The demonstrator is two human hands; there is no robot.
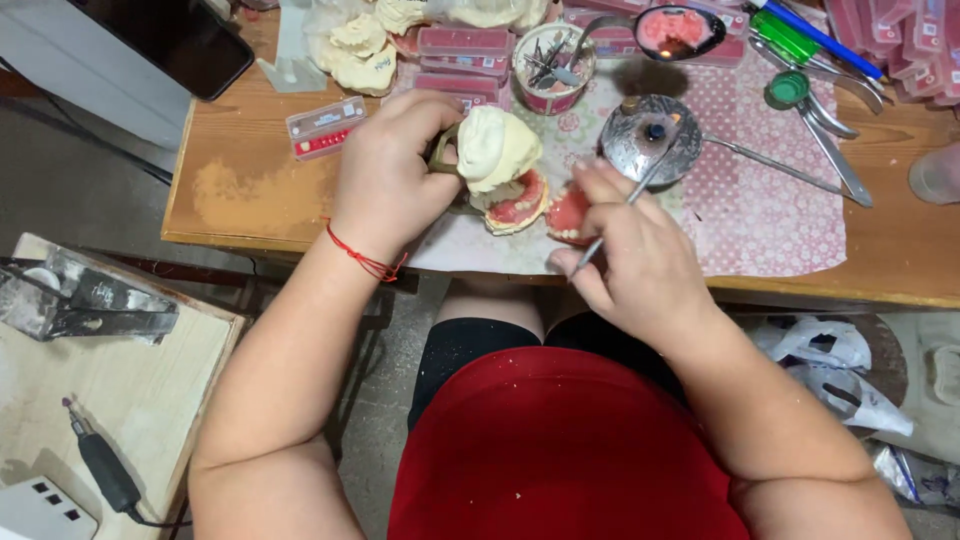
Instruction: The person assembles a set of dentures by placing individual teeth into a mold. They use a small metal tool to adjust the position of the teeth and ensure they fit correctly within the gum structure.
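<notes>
Above the lap, left hand [392,170] is clasping a cream plaster denture model [497,160]; right hand [632,250] is pinching a slim metal tool [640,190] angled up-right, just beside it.

Your left hand [392,180] hides the mount under the plaster cast [497,146]. Your right fingers [600,185] cover the pink denture's [568,215] 3 o'clock edge. Tool tips in the cup [553,67] at 12 o'clock: too small to tell.
</notes>
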